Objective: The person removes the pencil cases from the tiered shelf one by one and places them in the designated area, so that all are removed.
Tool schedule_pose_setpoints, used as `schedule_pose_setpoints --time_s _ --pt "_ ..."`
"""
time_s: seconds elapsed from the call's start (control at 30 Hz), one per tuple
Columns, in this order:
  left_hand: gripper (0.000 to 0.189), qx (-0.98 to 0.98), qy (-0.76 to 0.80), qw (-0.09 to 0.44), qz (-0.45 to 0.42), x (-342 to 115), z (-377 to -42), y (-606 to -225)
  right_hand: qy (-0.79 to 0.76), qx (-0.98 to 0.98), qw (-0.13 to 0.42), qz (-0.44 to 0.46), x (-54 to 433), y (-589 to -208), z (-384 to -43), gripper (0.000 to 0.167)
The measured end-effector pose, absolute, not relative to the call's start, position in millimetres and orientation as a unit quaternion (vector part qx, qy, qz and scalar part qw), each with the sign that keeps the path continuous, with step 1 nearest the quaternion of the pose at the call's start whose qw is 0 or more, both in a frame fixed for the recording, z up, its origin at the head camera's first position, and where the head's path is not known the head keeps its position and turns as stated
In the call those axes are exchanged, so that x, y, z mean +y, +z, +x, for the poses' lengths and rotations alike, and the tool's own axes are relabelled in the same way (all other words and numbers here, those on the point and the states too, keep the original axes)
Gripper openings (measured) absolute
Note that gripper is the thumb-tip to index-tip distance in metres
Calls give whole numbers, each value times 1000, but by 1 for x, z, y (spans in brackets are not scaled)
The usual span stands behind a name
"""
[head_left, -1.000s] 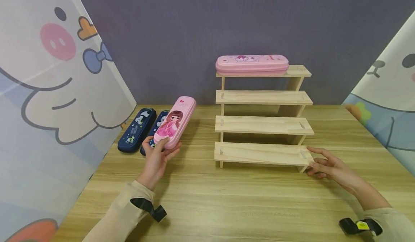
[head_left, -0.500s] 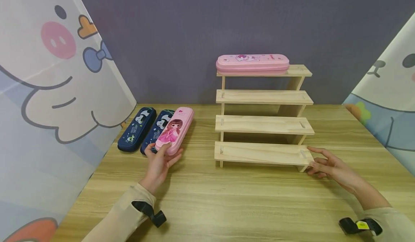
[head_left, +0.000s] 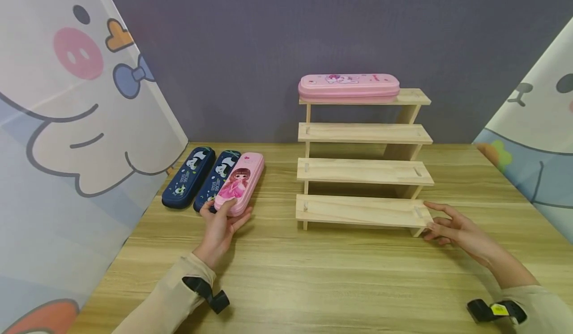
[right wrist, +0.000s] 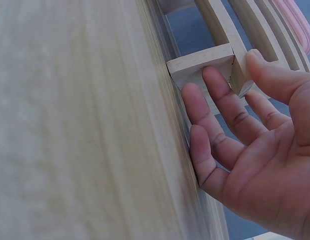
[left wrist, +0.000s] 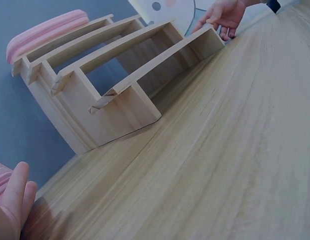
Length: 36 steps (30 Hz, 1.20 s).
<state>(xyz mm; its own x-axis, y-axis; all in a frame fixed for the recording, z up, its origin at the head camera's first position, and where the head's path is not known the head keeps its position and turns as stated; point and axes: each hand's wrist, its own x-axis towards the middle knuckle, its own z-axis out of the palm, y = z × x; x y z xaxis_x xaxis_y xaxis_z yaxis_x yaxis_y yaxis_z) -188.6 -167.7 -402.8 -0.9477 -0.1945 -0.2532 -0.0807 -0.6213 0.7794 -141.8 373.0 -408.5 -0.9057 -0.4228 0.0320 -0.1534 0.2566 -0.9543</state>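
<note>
My left hand (head_left: pixel 220 227) grips the near end of a pink pencil case (head_left: pixel 239 182) printed with a doll in a pink dress, thumb on top and fingers along its side. That case lies slanted on the left, overlapping the right side of a navy panda pencil case (head_left: pixel 219 177). Further left lies a second navy panda pencil case (head_left: pixel 189 177). My right hand (head_left: pixel 456 232) holds the right end of the lowest step of a wooden tiered stand (head_left: pixel 362 209), thumb and fingertips at the board's corners; the right wrist view shows fingertips (right wrist: pixel 212 75) against its leg.
Another pink pencil case (head_left: pixel 349 88) lies lengthwise on the stand's top step. The wood-grain table (head_left: pixel 313 279) runs beneath everything. A dark grey wall (head_left: pixel 233 60) stands behind, with cartoon-printed panels (head_left: pixel 134 160) at left and right.
My left hand has lowered the pink doll pencil case toward the table, bringing it beside the navy one, more of which now shows. The right hand has stayed at the stand.
</note>
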Motion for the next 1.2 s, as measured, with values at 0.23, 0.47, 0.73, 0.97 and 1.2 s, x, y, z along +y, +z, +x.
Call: schedule_pose_setpoints --time_s 0.23,0.47,0.73,0.97,1.2 --pt "55 -423 -890 38 168 -169 -191 -402 -577 787 117 -183 373 -408 -142 62" --pt "60 -418 -888 45 184 -175 -194 -405 -564 798 111 -181 373 -408 -142 61" --pt "55 -444 -880 56 159 -178 -196 -407 -562 800 109 -177 373 -408 -142 62" --pt "59 -463 -871 35 161 -178 -192 -408 -560 803 106 -174 374 -409 -141 61" --pt "65 -479 -864 26 152 -179 -183 -408 -556 806 108 -172 374 -409 -142 61"
